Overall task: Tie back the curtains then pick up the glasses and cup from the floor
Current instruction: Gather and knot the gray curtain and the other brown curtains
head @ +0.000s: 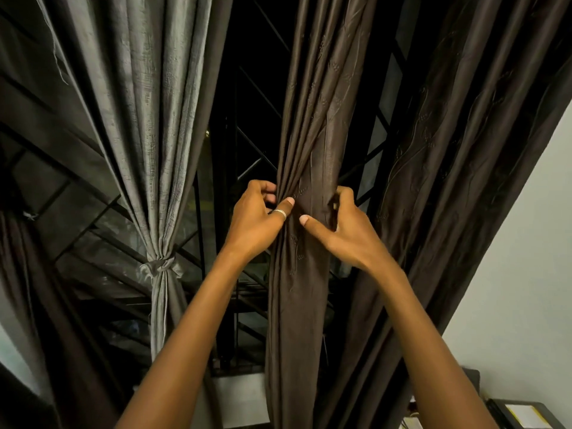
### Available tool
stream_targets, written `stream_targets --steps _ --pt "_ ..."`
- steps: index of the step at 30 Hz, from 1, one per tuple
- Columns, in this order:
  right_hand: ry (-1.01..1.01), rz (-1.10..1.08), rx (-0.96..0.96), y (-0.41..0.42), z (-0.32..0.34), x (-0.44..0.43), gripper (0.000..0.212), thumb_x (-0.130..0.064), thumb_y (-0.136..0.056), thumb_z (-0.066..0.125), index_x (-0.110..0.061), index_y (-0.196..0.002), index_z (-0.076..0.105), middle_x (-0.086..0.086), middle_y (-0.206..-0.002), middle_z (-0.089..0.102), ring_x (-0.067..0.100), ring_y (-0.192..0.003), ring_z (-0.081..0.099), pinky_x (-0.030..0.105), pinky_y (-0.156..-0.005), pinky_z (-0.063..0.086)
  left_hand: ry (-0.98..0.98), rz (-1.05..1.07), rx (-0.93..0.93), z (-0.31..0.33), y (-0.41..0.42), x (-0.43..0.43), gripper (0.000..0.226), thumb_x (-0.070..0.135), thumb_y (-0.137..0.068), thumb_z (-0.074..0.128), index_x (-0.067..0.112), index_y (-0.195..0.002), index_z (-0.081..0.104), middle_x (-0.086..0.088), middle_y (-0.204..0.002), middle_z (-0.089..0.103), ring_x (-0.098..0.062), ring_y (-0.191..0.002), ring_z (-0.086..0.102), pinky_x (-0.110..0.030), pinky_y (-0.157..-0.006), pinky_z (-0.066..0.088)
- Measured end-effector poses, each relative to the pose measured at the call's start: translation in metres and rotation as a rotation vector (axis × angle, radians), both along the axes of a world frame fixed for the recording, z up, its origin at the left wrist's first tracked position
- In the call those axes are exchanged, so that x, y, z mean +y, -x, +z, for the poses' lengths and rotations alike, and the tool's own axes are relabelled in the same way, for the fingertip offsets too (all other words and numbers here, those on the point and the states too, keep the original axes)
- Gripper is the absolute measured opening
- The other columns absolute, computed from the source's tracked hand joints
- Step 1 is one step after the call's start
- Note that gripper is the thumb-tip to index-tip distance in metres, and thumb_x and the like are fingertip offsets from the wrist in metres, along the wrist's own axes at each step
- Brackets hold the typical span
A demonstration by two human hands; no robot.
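Behind the drapes, a dark window grille fills the background. On the left, the grey curtain is already tied at its waist with a knot. The brown curtain is bunched but not yet tied: the left hand and right hand both grip its gathered folds. Glasses and cup are out of view, so the floor pickup seems still ahead.
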State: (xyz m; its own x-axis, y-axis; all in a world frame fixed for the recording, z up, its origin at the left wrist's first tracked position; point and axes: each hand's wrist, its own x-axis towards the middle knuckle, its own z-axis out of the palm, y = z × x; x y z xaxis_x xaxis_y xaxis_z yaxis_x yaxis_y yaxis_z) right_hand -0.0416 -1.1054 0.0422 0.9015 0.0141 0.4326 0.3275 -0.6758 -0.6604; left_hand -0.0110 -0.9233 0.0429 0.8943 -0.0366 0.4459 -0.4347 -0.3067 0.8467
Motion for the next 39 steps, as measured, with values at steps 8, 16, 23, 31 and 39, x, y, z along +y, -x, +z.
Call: stream_targets --steps 8,16,23,31,39 --pt "-0.19 0.25 0.249 -0.002 0.029 -0.042 0.027 0.0 -0.1 0.053 -0.01 -0.125 0.054 0.003 -0.09 0.062 0.01 -0.077 0.065 0.032 -0.08 0.057 0.016 -0.354 0.16 0.013 -0.003 0.019 0.049 0.018 -0.099 0.062 0.017 -0.144 0.043 -0.001 -0.129 0.058 0.003 -0.087 0.069 -0.013 -0.073 0.054" --pt "0.173 -0.053 0.048 -0.006 0.028 -0.034 0.018 -0.037 -0.091 0.074 -0.026 -0.095 0.061 0.0 -0.087 0.072 0.016 -0.074 0.071 0.044 -0.075 0.061 -0.317 -0.09 0.0 0.011 -0.01 0.004 0.043 0.032 -0.1 0.061 0.015 -0.136 0.046 0.003 -0.109 0.055 -0.007 -0.09 0.059 -0.02 -0.076 0.046" --pt "0.344 -0.364 -0.157 0.002 0.02 0.004 0.032 -0.045 -0.091 0.065 -0.024 -0.105 0.046 -0.001 -0.086 0.067 0.028 -0.086 0.066 0.039 -0.071 0.051 -0.372 0.274 -0.347 0.004 0.004 -0.024 0.023 0.018 -0.097 0.062 0.015 -0.104 0.04 -0.005 -0.103 0.047 -0.019 -0.076 0.051 -0.029 -0.062 0.036" --pt "0.223 -0.441 -0.216 0.0 0.004 0.03 0.014 -0.029 -0.092 0.059 -0.019 -0.101 0.053 0.008 -0.089 0.07 0.037 -0.088 0.067 0.036 -0.063 0.043 -0.531 0.185 -0.502 -0.003 0.005 -0.024 0.015 0.005 -0.09 0.06 0.016 -0.098 0.066 0.003 -0.085 0.045 -0.016 -0.068 0.051 -0.029 -0.053 0.038" --pt "-0.118 -0.27 0.026 -0.012 0.012 0.015 0.01 -0.021 -0.088 0.068 -0.026 -0.085 0.06 -0.006 -0.071 0.067 0.014 -0.065 0.067 0.032 -0.062 0.051 -0.311 -0.062 -0.113 0.023 0.005 -0.012 0.018 0.022 -0.093 0.063 0.021 -0.092 0.08 0.007 -0.083 0.073 -0.003 -0.067 0.068 -0.023 -0.071 0.059"
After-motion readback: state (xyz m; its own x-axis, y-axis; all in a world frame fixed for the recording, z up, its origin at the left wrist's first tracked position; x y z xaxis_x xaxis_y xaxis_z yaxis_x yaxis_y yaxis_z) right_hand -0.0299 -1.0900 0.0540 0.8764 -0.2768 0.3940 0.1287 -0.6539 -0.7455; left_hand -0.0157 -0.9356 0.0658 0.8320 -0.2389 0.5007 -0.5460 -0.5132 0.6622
